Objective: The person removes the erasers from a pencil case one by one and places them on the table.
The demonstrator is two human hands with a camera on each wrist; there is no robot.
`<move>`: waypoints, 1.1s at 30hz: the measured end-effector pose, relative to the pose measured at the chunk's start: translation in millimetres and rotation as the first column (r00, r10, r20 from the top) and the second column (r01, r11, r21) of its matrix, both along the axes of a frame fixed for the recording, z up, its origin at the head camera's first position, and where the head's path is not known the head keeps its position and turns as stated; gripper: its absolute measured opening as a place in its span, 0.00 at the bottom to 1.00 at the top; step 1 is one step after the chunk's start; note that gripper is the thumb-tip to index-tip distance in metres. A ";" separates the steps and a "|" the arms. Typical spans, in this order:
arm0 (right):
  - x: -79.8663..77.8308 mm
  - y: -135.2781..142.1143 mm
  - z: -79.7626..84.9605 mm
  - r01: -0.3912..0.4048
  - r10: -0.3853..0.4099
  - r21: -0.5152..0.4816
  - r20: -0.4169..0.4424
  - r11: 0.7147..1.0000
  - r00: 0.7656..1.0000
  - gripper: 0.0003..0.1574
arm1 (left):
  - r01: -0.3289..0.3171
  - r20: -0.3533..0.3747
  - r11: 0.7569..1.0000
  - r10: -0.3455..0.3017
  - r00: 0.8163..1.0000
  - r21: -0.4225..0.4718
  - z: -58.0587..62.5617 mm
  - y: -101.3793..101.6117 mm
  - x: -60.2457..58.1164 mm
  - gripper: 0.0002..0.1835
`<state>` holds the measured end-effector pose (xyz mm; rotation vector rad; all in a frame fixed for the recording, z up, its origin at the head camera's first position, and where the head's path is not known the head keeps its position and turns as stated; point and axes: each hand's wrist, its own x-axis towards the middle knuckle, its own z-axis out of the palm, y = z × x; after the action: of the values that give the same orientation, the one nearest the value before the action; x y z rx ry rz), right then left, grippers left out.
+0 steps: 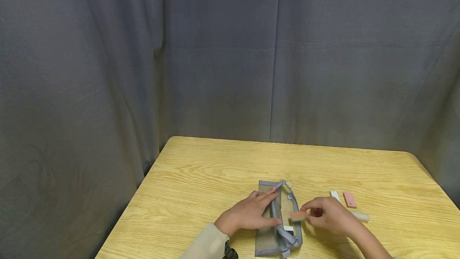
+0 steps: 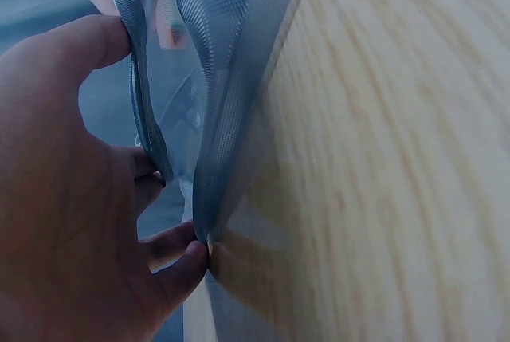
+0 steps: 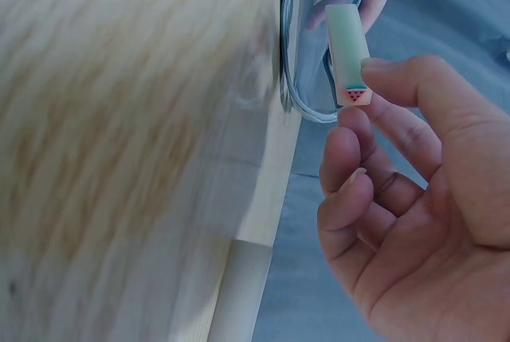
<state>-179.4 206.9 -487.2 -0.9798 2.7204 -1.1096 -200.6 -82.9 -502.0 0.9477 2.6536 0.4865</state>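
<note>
A grey-blue mesh pencil case (image 1: 267,240) lies on the table with its zipped side gaping. My left hand (image 1: 248,213) rests across it and holds the edge of the opening, thumb and fingers spread along the rim (image 2: 142,87). Between thumb and fingertips, my right hand (image 1: 332,214) pinches a small block-shaped eraser (image 3: 348,47), pale green and pink with a watermelon print at one end. The eraser is at the right rim of the opening. Inside the case lies a white-and-black block (image 1: 288,229), partly covered by the zip edge.
Right of the case on the wooden table (image 1: 201,171) lie a white block (image 1: 335,195), a pink block (image 1: 349,200) and a cream-coloured rounded stick (image 1: 361,216), partly behind the right hand. A grey curtain (image 1: 223,71) hangs behind the table.
</note>
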 end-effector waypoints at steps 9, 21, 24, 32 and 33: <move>1.7 6.4 3.3 0.019 -0.019 0.003 0.024 1.000 1.000 0.09 | 0.002 0.002 1.000 -0.002 1.000 -0.001 1.2 -0.4 0.3 0.45; 6.6 16.2 5.2 0.034 -0.036 -0.032 -0.082 0.999 0.996 0.09 | 0.009 0.024 1.000 -0.009 1.000 0.024 2.8 -0.3 1.7 0.46; 7.2 19.2 5.4 0.045 -0.046 -0.015 -0.110 0.999 0.993 0.09 | 0.011 0.026 1.000 -0.011 1.000 0.025 2.7 -0.3 2.0 0.45; 9.7 25.6 5.8 0.047 -0.050 -0.027 -0.104 0.999 0.993 0.09 | 0.007 0.029 1.000 -0.007 1.000 0.025 2.0 -0.4 1.6 0.45; 9.7 26.9 5.5 0.041 -0.044 -0.031 -0.105 0.999 0.994 0.09 | 0.007 0.029 1.000 -0.007 1.000 0.026 1.8 -0.5 1.6 0.45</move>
<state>-169.7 233.7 -481.7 -1.0167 2.8284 -1.1386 -199.0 -83.4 -500.2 0.9497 2.6232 0.5300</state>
